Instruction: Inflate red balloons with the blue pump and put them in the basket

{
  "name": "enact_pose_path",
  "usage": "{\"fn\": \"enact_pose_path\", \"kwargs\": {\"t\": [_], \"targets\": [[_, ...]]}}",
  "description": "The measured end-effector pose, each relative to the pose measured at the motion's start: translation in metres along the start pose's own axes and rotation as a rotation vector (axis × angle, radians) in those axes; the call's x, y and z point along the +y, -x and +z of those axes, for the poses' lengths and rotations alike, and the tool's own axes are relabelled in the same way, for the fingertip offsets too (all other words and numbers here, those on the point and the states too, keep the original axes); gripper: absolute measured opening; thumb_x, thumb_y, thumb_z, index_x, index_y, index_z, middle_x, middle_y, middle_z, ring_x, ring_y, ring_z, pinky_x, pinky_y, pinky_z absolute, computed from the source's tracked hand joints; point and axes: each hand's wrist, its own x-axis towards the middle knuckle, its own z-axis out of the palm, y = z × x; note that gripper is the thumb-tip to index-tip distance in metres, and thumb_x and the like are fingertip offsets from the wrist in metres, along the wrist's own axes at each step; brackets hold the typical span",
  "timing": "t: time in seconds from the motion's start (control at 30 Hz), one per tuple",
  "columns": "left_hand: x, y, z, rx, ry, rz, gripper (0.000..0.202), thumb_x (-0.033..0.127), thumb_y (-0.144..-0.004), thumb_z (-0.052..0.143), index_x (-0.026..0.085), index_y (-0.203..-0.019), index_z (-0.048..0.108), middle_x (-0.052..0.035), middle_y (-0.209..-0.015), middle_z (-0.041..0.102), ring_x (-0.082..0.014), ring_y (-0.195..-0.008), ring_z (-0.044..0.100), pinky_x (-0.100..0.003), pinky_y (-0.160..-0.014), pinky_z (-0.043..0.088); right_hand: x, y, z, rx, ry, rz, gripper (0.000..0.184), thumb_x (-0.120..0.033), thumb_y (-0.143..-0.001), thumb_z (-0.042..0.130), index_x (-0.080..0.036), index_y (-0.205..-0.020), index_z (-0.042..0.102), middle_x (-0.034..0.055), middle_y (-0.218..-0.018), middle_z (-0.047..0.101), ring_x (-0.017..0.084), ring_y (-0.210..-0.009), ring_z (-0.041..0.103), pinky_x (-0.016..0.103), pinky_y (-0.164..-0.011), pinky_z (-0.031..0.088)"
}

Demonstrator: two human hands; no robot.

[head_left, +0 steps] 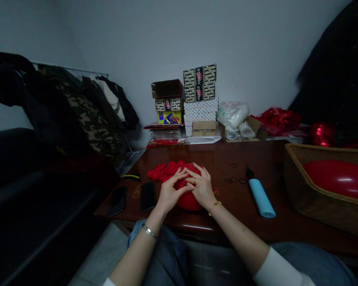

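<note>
One red balloon [189, 203] at near edge of counter [222, 155], under left grip [170, 191] and right grip [201, 188]; both hold it, fingers close together. Blue pump [261, 198] lies right of right grip.

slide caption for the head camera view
Left hand and right hand on a round red balloon at a glossy brown wooden table, light-blue cylindrical pump nearby.

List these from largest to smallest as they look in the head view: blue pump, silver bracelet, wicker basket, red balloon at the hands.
Largest: wicker basket
Middle: blue pump and red balloon, too close to rank, the balloon being partly hidden
Smallest: silver bracelet
</note>
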Motion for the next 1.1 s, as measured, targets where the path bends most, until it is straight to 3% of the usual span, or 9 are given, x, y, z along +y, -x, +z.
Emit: {"fn": "enact_pose_path", "kwargs": {"t": [0.23,0.5,0.67,1.1], "targets": [[-0.013,0.0,0.0,0.068,0.009,0.007,0.018,0.026,-0.074,0.066,0.019,-0.089,0.072,-0.0087,-0.112,0.065,-0.0218,-0.114,0.054,-0.041,-0.104,0.035,0.0,0.002,0.005,0.05,0.015,-0.027,0.014,-0.027,-0.078,0.058,-0.03,-0.069,0.068,-0.0056,-0.115,0.063,0.023,-0.127,0.036,0.055,-0.104,0.02],[-0.007,-0.002,0.006,0.099,0.115,-0.069,0.018,0.025,-0.07,0.069,0.017,-0.086,0.073,-0.0099,-0.109,0.066,-0.0237,-0.111,0.057,-0.042,-0.103,0.037,-0.002,0.002,0.006,0.022,0.054,-0.002,0.009,-0.028,-0.074,0.059,-0.028,-0.072,0.068,-0.0033,-0.12,0.06,0.025,-0.127,0.036,0.056,-0.104,0.021],[-0.008,0.0,0.008,0.096,0.193,-0.103,0.019,0.025,-0.069,0.069,0.017,-0.086,0.073,-0.0102,-0.11,0.065,-0.0238,-0.112,0.056,-0.042,-0.103,0.036,-0.002,0.002,0.005,-0.011,0.072,0.013,0.007,-0.03,-0.073,0.062,-0.029,-0.07,0.068,-0.0064,-0.123,0.058,0.026,-0.128,0.034,0.056,-0.105,0.019],[-0.011,0.004,0.004,0.095,0.187,-0.163,0.022,0.027,-0.07,0.069,0.015,-0.088,0.072,-0.0105,-0.109,0.066,-0.0238,-0.109,0.058,-0.042,-0.101,0.039,-0.001,0.005,0.003,-0.052,0.069,0.024,0.009,-0.031,-0.076,0.061,-0.028,-0.071,0.068,-0.0037,-0.125,0.057,0.026,-0.129,0.033,0.057,-0.104,0.017]]}}
